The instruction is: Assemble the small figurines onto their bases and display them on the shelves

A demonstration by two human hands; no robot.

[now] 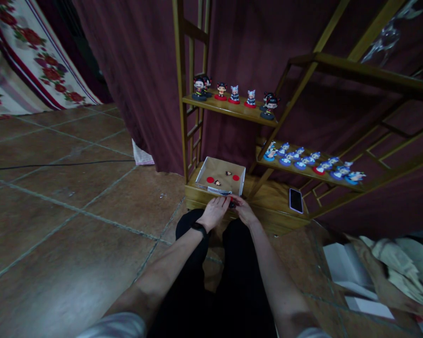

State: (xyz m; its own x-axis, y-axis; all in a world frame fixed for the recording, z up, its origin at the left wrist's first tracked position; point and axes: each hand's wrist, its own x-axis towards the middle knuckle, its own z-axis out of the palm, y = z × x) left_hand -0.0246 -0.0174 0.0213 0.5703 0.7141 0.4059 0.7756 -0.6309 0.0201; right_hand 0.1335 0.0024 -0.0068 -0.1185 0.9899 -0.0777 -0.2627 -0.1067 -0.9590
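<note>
My left hand (pixel 215 212), with a dark band on its wrist, and my right hand (pixel 244 211) meet just in front of a shallow open box. The fingers of both are closed around a small red-and-black figurine (pixel 231 203), mostly hidden between them. Inside the white-walled box (pixel 201 172) lie two red round bases (pixel 210 180) and two small dark-haired figurine pieces (pixel 217 183), apart from one another.
The wooden shelf unit (pixel 229 107) carries dark-haired and grey-haired figurines on its upper shelf. Several blue-and-white figurines (pixel 302 162) stand on a lower right shelf. A phone (pixel 296 200) lies to the right on the base. White boxes (pixel 348 263) and cloth are on the floor at right.
</note>
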